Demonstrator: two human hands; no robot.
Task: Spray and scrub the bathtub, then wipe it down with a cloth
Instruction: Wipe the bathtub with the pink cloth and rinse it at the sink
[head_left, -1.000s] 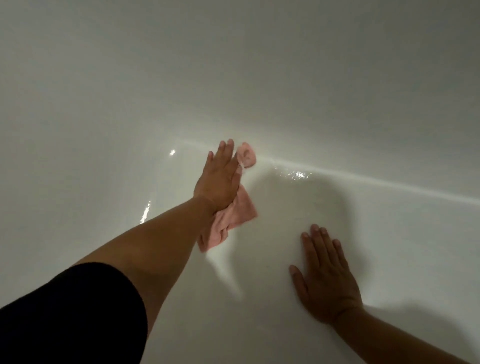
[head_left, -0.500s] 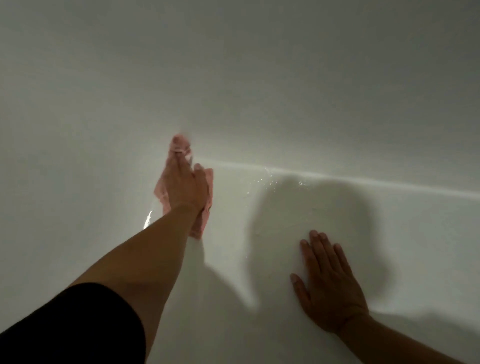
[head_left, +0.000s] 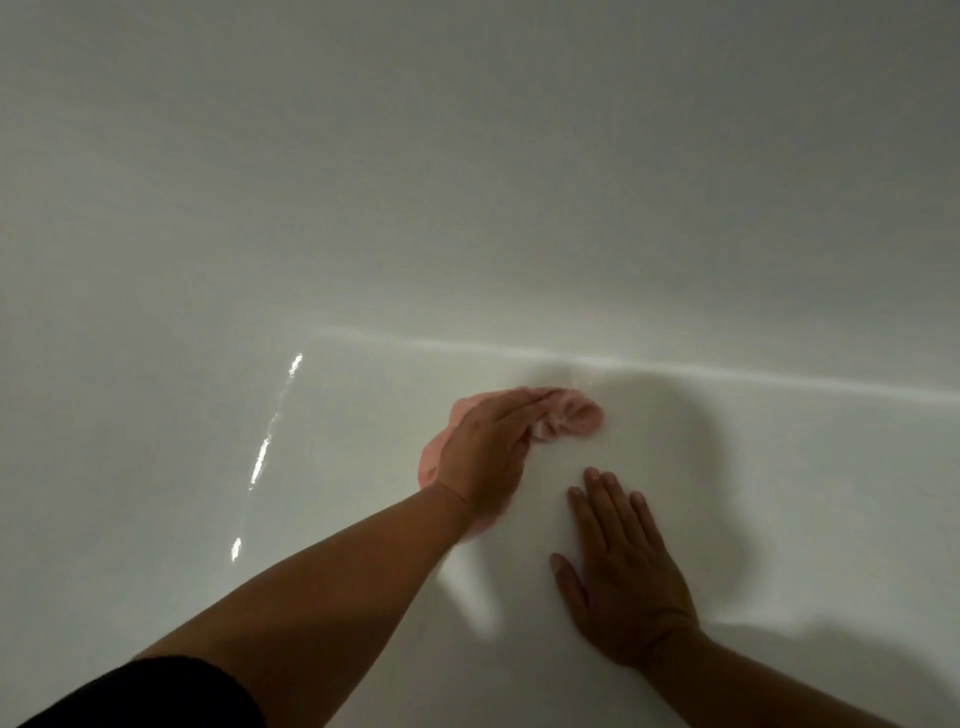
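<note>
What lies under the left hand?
A crumpled pink cloth, pressed against the white bathtub surface. The left hand covers its middle; only its edges show.

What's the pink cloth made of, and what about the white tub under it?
The pink cloth looks like soft, matte fabric, perhaps microfibre: it bunches into folds under the left hand. The white bathtub surface looks like glossy enamel or acrylic, and I cannot tell which: sharp bright glints streak its smooth left side.
</note>
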